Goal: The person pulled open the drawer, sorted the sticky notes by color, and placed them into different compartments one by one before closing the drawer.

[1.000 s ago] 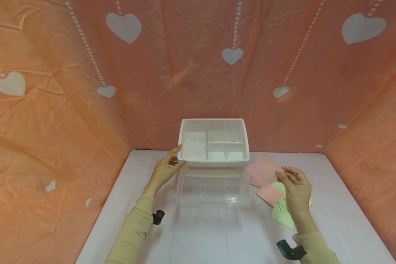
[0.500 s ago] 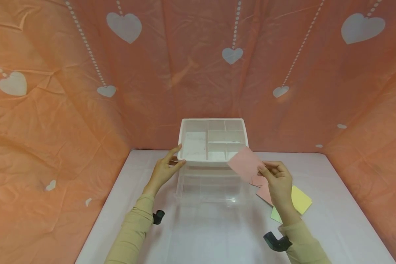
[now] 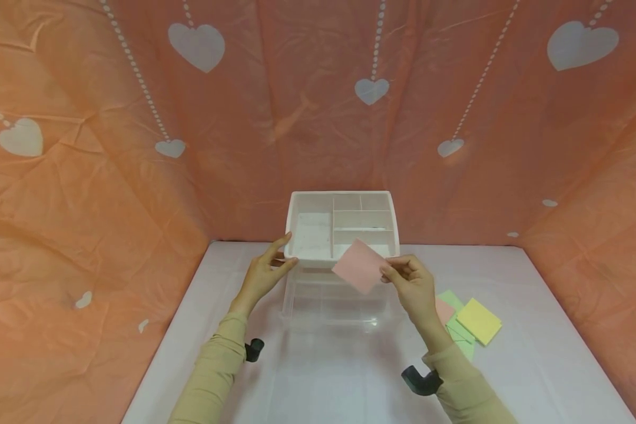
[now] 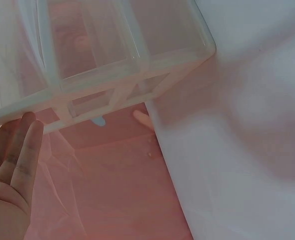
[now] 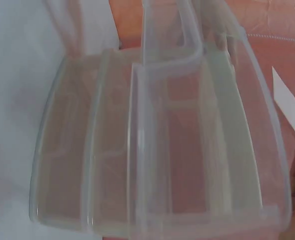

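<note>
At the back of the white table stands a small clear plastic drawer unit (image 3: 344, 300) with a white compartment tray (image 3: 312, 235) on top. My left hand (image 3: 262, 277) touches the unit's left side near the top. In the left wrist view, the fingers (image 4: 25, 160) of that hand lie nearly straight against the side. Between thumb and fingers my right hand (image 3: 414, 288) pinches a pink sticky note (image 3: 357, 268) over the tray's front right edge. The note hides part of the front compartments. The right wrist view shows the note (image 5: 290, 107) edge-on, beside the clear drawers (image 5: 107, 145).
Right of the unit lie yellow sticky notes (image 3: 479, 321), green notes (image 3: 458, 338) and a partly covered pink note (image 3: 444, 311). An orange cloth (image 3: 318, 135) printed with hearts surrounds the table (image 3: 328, 383) at the back and sides.
My right hand has carried the pink note leftward from above the other notes to the tray's front edge. My left hand has stayed at the unit's left side.
</note>
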Motion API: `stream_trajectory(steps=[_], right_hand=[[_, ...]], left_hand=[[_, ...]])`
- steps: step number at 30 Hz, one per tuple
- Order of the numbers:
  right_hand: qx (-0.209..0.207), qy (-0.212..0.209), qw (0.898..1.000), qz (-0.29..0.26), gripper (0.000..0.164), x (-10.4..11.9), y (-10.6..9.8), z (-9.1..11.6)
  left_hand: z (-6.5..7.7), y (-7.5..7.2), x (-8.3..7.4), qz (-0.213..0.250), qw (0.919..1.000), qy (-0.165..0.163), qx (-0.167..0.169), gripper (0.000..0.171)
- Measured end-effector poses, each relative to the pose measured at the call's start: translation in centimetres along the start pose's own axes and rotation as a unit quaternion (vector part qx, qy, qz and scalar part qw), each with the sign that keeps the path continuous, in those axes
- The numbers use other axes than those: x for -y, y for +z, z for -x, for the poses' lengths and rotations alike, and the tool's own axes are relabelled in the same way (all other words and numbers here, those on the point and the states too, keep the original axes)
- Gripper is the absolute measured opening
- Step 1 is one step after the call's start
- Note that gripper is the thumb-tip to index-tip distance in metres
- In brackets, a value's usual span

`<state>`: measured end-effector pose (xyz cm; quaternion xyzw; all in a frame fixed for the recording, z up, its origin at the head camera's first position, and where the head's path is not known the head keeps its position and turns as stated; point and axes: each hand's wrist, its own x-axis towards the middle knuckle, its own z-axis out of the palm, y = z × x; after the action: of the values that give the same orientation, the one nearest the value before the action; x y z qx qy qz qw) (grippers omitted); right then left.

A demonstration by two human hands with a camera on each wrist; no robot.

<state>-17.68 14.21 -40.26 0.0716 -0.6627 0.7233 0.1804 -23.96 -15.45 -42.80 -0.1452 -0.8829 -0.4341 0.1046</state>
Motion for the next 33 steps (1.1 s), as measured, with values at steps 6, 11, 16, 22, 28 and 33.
stream_trajectory(steps=[6,11,16,22,28,33], right_hand=[[0.049,0.029,0.998,0.014,0.02,-0.6,1.7,0.0],[0.087,0.065,0.994,0.028,0.02,-0.9,2.6,0.0],[0.113,0.073,0.99,0.049,0.018,-1.1,3.4,-0.2],[0.144,0.116,0.981,0.061,0.018,-1.3,4.3,-0.3],[0.16,0.153,0.971,0.087,0.018,-1.7,5.2,-0.5],[0.206,0.164,0.959,0.104,0.017,-2.1,5.9,-0.7]], left_hand=[[0.1,0.1,0.1,0.0,1.0,0.002,-0.005,0.058],[0.1,0.1,0.3,0.002,1.0,-0.002,-0.002,0.058],[0.1,0.2,0.4,0.002,1.0,-0.001,0.002,0.057],[0.1,0.1,0.3,0.0,1.0,0.001,0.004,0.058],[0.1,0.0,0.1,0.001,1.0,-0.003,0.009,0.059],[0.2,-0.1,0.0,0.003,1.0,0.002,0.003,0.059]])
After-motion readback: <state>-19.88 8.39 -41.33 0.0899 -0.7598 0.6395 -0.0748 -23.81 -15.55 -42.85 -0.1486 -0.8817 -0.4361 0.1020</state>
